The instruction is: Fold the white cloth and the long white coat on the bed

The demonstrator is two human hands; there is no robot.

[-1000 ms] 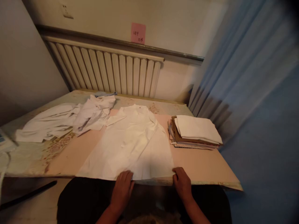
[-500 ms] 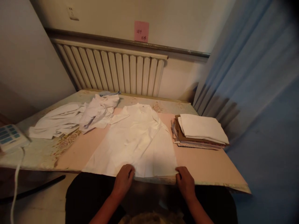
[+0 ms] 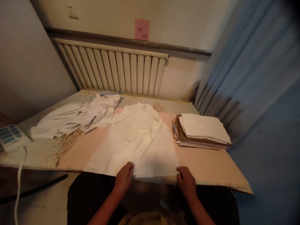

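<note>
A white long-sleeved shirt lies spread on the table, its collar at the far side and its hem along the front edge. One sleeve is folded diagonally across the body; the other sticks out to the left. My left hand pinches the hem near the middle, fingers closed on the cloth. At the hem's right corner my right hand grips the fabric between thumb and fingers. Both fingertips partly hide the edge they hold.
Crumpled white garments lie at the left of the table. A stack of folded clothes sits on the right, beside a blue curtain. A white device with blue keys and a cord stands at the left edge. Behind is a radiator.
My left hand has shifted slightly up and left at the hem. My right hand stays at the corner, and the shirt lies almost unchanged.
</note>
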